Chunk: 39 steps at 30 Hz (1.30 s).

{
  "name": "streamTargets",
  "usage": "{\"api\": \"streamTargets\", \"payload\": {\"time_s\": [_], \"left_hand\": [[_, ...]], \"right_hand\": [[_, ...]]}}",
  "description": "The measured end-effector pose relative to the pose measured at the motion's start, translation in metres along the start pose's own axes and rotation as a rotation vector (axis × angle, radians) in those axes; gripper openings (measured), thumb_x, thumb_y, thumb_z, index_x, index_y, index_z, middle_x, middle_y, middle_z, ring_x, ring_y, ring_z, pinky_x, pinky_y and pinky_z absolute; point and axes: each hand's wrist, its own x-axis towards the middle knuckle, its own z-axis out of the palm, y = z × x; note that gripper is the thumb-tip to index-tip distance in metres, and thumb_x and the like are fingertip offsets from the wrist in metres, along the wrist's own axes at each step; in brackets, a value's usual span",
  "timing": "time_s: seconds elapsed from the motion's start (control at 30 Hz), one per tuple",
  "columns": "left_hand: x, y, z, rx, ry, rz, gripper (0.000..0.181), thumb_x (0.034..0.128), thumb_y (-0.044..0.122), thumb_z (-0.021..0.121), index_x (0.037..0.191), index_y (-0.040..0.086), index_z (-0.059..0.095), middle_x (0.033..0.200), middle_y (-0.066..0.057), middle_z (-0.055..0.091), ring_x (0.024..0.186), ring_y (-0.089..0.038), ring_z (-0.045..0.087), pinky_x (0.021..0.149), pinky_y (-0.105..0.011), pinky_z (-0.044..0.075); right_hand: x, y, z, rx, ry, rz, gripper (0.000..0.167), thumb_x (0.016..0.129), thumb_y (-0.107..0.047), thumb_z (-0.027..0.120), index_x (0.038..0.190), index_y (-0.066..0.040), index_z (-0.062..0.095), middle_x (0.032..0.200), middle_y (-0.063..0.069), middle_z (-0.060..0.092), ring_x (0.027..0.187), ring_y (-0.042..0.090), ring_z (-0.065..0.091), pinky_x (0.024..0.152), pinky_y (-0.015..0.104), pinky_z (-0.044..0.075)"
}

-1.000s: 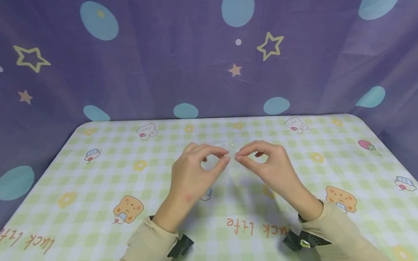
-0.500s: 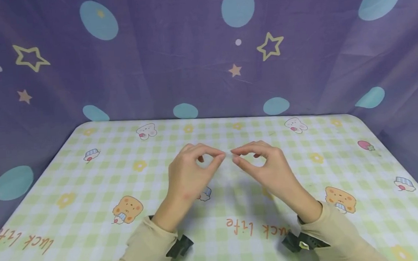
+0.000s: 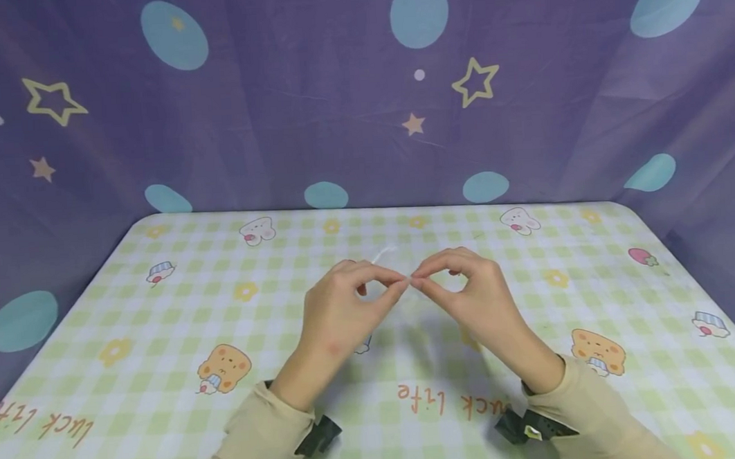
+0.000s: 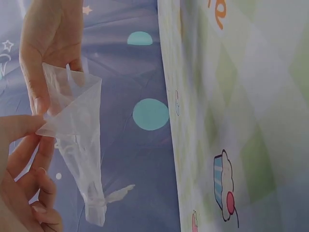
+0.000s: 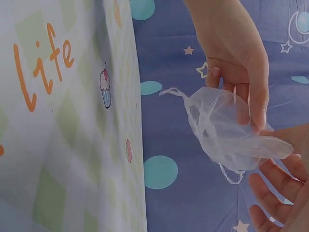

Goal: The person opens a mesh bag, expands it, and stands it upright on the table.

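A thin, clear, crumpled plastic bag (image 4: 79,121) hangs between the two hands above the table; twisted strands stick out from it in the right wrist view, where the bag (image 5: 217,125) looks bunched. My left hand (image 3: 349,307) pinches its edge between thumb and index finger. Opposite, my right hand (image 3: 473,293) pinches the bag too, its fingertips touching or almost touching the left ones. In the head view the film is nearly invisible, with a pale streak behind the left hand.
A table with a green and white checked cloth (image 3: 159,310) printed with cartoon figures lies below the hands. Behind it hangs a purple curtain (image 3: 336,106) with stars and teal dots. Dark bands sit at both sleeve cuffs.
The fingertips of both hands have come together after standing slightly apart. The left hand shifted a little left and then back right; the film behind the hands has changed shape.
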Motion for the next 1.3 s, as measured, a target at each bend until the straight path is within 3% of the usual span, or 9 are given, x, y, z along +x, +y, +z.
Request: {"api": "streamTargets", "payload": {"time_s": [0.23,0.43,0.7,0.8,1.13,1.3], "left_hand": [[0.0015,-0.0007,-0.0013,-0.015,0.035,-0.061,0.005,0.0878,0.032,0.076,0.087,0.027,0.079,0.083,0.015,0.07,0.069,-0.009,0.052,0.059,-0.03,0.042],[0.003,-0.0012,-0.0022,-0.046,0.032,-0.081,0.005,0.0888,0.029,0.076,0.093,0.026,0.077,0.082,0.018,0.069,0.069,-0.011,0.052,0.059,-0.031,0.041],[0.0,-0.0003,0.0015,-0.021,0.004,0.033,0.012,0.0892,0.029,0.074,0.101,0.026,0.076,0.089,0.018,0.067,0.071,-0.013,0.054,0.056,-0.029,0.042],[-0.0006,0.0002,0.0017,-0.007,0.02,0.042,0.008,0.0894,0.03,0.075,0.096,0.026,0.077,0.091,0.016,0.069,0.07,-0.011,0.054,0.056,-0.029,0.042],[0.0018,0.0002,-0.0039,-0.11,0.052,-0.079,0.005,0.0874,0.03,0.077,0.09,0.026,0.078,0.082,0.016,0.069,0.065,-0.008,0.052,0.058,-0.031,0.042],[0.0024,0.0005,-0.0048,-0.145,0.021,-0.095,0.005,0.0869,0.03,0.077,0.088,0.026,0.075,0.083,0.017,0.068,0.068,-0.009,0.053,0.058,-0.031,0.042]], "right_hand": [[-0.0005,-0.0003,-0.0004,0.006,-0.023,0.009,0.018,0.084,-0.015,0.081,0.102,-0.015,0.078,0.103,-0.005,0.073,0.103,0.014,0.061,0.087,0.043,0.045],[-0.0007,-0.0005,-0.0012,0.0,0.011,-0.004,0.011,0.087,-0.011,0.077,0.098,-0.012,0.078,0.099,-0.004,0.074,0.097,0.013,0.062,0.083,0.034,0.046],[-0.0011,-0.0005,0.0004,0.035,0.042,-0.016,0.007,0.084,-0.007,0.08,0.088,-0.012,0.078,0.091,-0.006,0.073,0.093,0.012,0.062,0.083,0.027,0.046],[-0.0013,-0.0006,0.0013,0.042,0.041,-0.036,0.008,0.082,-0.007,0.081,0.087,-0.012,0.076,0.09,-0.006,0.073,0.09,0.013,0.063,0.082,0.027,0.046],[-0.0012,0.0005,0.0026,0.004,0.041,-0.08,0.022,0.08,-0.01,0.084,0.101,-0.012,0.077,0.091,-0.004,0.072,0.088,0.012,0.063,0.081,0.036,0.047],[-0.0012,-0.0008,0.0018,0.01,0.053,-0.061,0.013,0.08,-0.009,0.083,0.091,-0.011,0.078,0.088,-0.006,0.073,0.086,0.012,0.063,0.08,0.03,0.047]]}}
